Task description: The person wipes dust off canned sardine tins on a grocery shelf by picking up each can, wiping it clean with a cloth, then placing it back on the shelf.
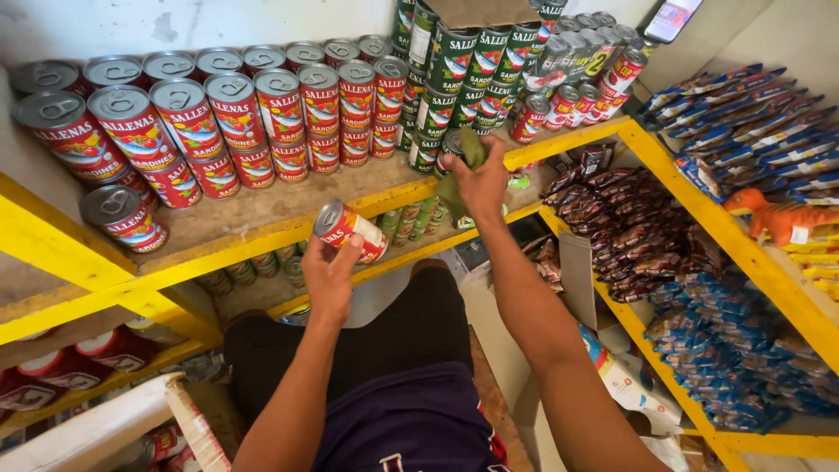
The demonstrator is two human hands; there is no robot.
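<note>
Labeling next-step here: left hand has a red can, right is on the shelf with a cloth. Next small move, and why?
Probably set the red can from the left hand into the bare patch of shelf board beside the red stacks. The right hand presses a green cloth farther right, by the green cans, so that patch is free.

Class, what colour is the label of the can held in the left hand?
Red, with a white band, on the can in the left hand; head view.

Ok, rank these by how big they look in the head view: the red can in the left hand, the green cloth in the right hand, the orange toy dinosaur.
1. Orange toy dinosaur, longest.
2. Red can in the left hand.
3. Green cloth in the right hand, partly hidden.
Can versus cloth is unsure: the cloth is bunched and covered.
</note>
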